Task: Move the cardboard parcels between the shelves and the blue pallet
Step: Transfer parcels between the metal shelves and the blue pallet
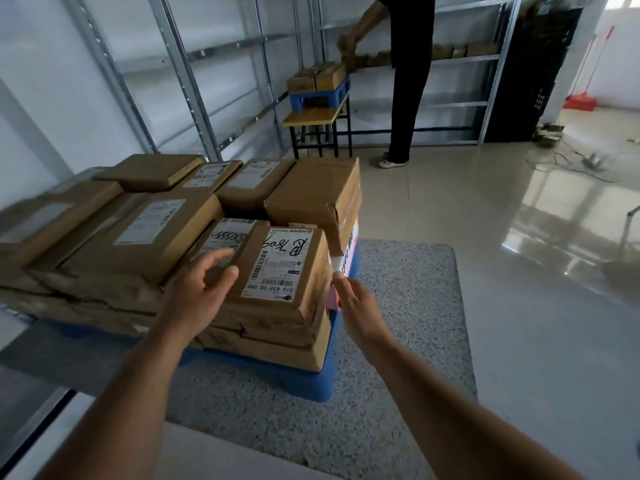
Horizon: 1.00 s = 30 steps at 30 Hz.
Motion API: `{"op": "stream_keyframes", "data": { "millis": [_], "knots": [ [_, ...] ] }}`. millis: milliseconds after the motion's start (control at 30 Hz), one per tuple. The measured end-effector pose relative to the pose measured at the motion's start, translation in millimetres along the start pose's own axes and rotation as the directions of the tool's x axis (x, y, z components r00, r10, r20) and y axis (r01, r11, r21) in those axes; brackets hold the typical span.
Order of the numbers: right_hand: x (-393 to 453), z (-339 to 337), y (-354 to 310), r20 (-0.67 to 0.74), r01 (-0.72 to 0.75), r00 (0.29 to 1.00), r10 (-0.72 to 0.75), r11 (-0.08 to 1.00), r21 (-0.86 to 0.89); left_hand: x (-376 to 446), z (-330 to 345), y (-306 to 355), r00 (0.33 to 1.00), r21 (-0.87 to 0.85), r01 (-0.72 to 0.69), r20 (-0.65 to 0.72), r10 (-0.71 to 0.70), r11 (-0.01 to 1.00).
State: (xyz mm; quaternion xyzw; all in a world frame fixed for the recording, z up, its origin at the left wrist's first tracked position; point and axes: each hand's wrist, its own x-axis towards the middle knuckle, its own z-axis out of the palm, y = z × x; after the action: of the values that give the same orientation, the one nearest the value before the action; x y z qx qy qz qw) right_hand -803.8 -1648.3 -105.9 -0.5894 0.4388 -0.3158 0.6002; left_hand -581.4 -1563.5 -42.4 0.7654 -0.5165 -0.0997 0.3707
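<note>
Several brown cardboard parcels are stacked on a blue pallet (311,386) in front of me. The nearest top parcel (287,271) carries a white label with handwriting and barcodes. My left hand (199,289) lies at this parcel's left edge, fingers loosely spread and touching it. My right hand (356,306) is at its right side, fingertips by the upper right corner; whether they touch is unclear. Neither hand visibly grips it. Metal shelves (194,57) stand behind the pallet.
The pallet sits on a speckled grey mat (415,323) over a glossy floor. A person in black (408,81) handles parcels at the far shelves, beside a small table (311,117) bearing a blue pallet with boxes. Cables lie on the floor at right.
</note>
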Motion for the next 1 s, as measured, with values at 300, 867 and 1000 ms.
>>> {"op": "stream_keyframes", "data": {
  "millis": [300,867,1000],
  "knots": [
    [85.4,-52.4,-35.8,-0.112,0.129,0.981,-0.158,0.963,-0.235,42.1,22.4,67.5,0.998,0.1,-0.021,-0.058,0.027,0.995],
    [263.6,-115.4,-83.9,0.042,0.207,0.978,-0.203,0.944,-0.258,96.1,112.9,134.4,0.966,0.418,0.256,-0.071,-0.249,0.872],
    [281.2,-115.0,-83.2,0.104,0.175,0.982,-0.156,0.962,-0.211,104.1,118.2,130.7,0.96,0.44,0.275,-0.075,-0.27,0.855]
  ]
}}
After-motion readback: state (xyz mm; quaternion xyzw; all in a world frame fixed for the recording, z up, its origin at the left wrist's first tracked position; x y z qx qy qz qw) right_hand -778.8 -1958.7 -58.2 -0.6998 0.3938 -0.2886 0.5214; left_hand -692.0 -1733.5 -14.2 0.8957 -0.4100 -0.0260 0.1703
